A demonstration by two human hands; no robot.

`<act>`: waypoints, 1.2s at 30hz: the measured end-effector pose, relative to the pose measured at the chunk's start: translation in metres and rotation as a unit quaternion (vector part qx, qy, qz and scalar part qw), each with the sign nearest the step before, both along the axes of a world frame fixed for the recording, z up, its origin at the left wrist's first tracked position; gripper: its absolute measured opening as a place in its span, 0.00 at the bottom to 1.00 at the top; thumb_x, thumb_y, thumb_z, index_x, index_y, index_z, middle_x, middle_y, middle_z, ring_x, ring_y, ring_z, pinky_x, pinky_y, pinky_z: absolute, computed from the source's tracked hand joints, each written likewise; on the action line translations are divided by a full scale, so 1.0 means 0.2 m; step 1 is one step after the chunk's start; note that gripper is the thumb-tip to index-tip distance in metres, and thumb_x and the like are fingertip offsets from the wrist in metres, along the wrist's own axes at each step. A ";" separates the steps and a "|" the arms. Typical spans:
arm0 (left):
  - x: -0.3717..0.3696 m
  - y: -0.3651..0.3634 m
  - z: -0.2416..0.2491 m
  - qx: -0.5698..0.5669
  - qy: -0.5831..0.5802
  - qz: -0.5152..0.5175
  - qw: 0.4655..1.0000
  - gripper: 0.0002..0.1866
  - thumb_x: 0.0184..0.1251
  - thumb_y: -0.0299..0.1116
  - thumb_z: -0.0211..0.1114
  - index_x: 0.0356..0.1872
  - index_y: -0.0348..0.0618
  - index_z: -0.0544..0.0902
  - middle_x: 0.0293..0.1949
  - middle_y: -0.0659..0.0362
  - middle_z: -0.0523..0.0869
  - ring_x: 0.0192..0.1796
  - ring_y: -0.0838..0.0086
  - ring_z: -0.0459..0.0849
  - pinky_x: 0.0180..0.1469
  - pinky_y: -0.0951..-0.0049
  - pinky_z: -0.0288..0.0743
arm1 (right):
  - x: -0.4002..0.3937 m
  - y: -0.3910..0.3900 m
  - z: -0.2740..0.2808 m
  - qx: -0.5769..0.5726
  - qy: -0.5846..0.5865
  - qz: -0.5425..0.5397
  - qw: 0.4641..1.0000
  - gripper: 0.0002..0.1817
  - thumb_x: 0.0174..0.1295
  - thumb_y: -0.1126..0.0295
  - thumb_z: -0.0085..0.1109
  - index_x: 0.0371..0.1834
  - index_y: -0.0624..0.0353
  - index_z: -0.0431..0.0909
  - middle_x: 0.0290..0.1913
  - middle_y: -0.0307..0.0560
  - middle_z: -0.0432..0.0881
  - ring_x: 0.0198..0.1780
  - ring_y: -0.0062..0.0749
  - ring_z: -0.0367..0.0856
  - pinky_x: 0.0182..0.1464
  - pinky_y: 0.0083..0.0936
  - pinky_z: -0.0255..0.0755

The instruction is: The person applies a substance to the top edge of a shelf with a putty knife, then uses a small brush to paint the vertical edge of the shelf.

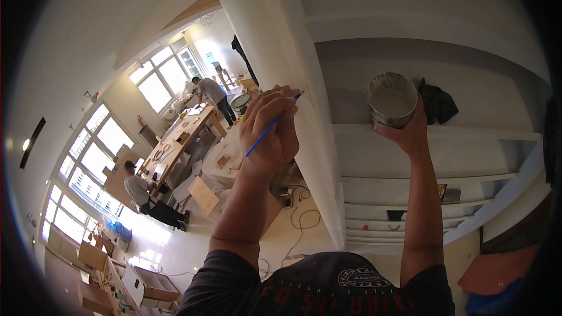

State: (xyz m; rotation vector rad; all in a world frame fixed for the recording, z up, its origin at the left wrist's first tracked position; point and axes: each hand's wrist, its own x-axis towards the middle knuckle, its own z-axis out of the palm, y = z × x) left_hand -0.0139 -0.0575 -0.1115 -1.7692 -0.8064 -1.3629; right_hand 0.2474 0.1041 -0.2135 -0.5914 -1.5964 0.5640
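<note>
My left hand (272,126) is raised and closed around a slim paintbrush with a blue handle (263,134). The brush's tip reaches the edge of a white upright panel (284,29). To the right, my right hand (410,131) grips a round can (393,120) from below and the side. Pale, off-white paint (393,100) fills part of the can, and its rim is smeared. A crumpled dark green cloth (436,104) lies on the shelf just beyond that hand.
White shelves (433,165) run below the can. On the left, two people (140,190) (213,95) stand at a long wooden worktable (175,140) covered with tools. Cables (304,219) trail over the floor. A drawer cabinet (152,287) stands at lower left.
</note>
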 end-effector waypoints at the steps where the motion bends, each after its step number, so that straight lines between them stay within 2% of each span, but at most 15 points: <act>1: 0.00 0.00 0.00 -0.005 0.004 0.002 1.000 0.12 0.67 0.15 0.69 0.48 0.38 0.80 0.40 0.47 0.91 0.46 0.51 0.93 0.52 0.57 0.87 | 0.00 0.00 0.00 0.001 -0.002 0.000 1.000 0.59 0.36 0.61 0.86 0.77 0.62 0.65 0.65 0.55 0.82 0.67 0.45 0.82 0.68 0.41 0.78; 5: 0.02 -0.02 0.01 -0.026 -0.017 0.027 0.999 0.11 0.68 0.16 0.69 0.47 0.38 0.80 0.41 0.47 0.92 0.47 0.50 0.93 0.56 0.56 0.88 | 0.00 0.00 0.00 -0.001 0.001 0.008 1.000 0.59 0.36 0.62 0.86 0.77 0.62 0.65 0.65 0.55 0.82 0.67 0.45 0.82 0.68 0.41 0.78; 11: 0.00 -0.01 -0.01 -0.015 -0.014 -0.003 1.000 0.12 0.67 0.15 0.69 0.47 0.38 0.80 0.41 0.46 0.92 0.47 0.50 0.93 0.55 0.57 0.87 | 0.00 0.00 0.00 -0.003 -0.006 0.002 1.000 0.57 0.37 0.62 0.87 0.76 0.62 0.66 0.65 0.54 0.82 0.67 0.44 0.83 0.68 0.41 0.78; 14: 0.02 0.00 0.00 -0.022 -0.011 0.024 0.999 0.12 0.67 0.14 0.69 0.47 0.38 0.80 0.41 0.46 0.92 0.47 0.50 0.93 0.56 0.56 0.88 | 0.00 0.00 0.00 -0.002 -0.002 0.004 1.000 0.57 0.36 0.61 0.87 0.75 0.62 0.67 0.65 0.54 0.82 0.67 0.44 0.82 0.68 0.41 0.78; 18: 0.00 0.00 0.00 -0.007 -0.034 0.001 0.999 0.13 0.68 0.14 0.67 0.49 0.38 0.79 0.42 0.46 0.92 0.48 0.51 0.93 0.58 0.53 0.88 | 0.00 0.00 0.00 0.001 0.000 0.008 1.000 0.58 0.36 0.61 0.87 0.76 0.62 0.66 0.65 0.54 0.82 0.67 0.45 0.82 0.69 0.41 0.77; 20: -0.03 0.00 -0.02 0.006 -0.024 -0.024 0.999 0.13 0.68 0.14 0.67 0.50 0.38 0.79 0.44 0.46 0.93 0.48 0.51 0.94 0.58 0.53 0.88 | 0.00 0.01 0.00 0.001 -0.001 0.004 1.000 0.58 0.36 0.61 0.87 0.76 0.62 0.66 0.65 0.55 0.82 0.67 0.45 0.82 0.69 0.40 0.77; 26: -0.04 -0.03 -0.13 -0.011 -0.015 0.011 1.000 0.13 0.68 0.14 0.67 0.49 0.40 0.79 0.47 0.46 0.92 0.49 0.50 0.94 0.59 0.52 0.88 | 0.00 0.01 -0.01 -0.004 0.000 0.000 1.000 0.58 0.36 0.62 0.87 0.76 0.62 0.66 0.65 0.54 0.82 0.67 0.45 0.82 0.69 0.41 0.77; 36: -0.06 -0.03 -0.23 -0.042 0.007 -0.033 0.999 0.13 0.66 0.14 0.67 0.47 0.40 0.80 0.45 0.47 0.92 0.50 0.49 0.93 0.61 0.50 0.88 | 0.00 0.01 -0.01 -0.002 0.003 0.008 1.000 0.59 0.36 0.61 0.88 0.76 0.62 0.66 0.66 0.54 0.82 0.67 0.45 0.83 0.69 0.40 0.77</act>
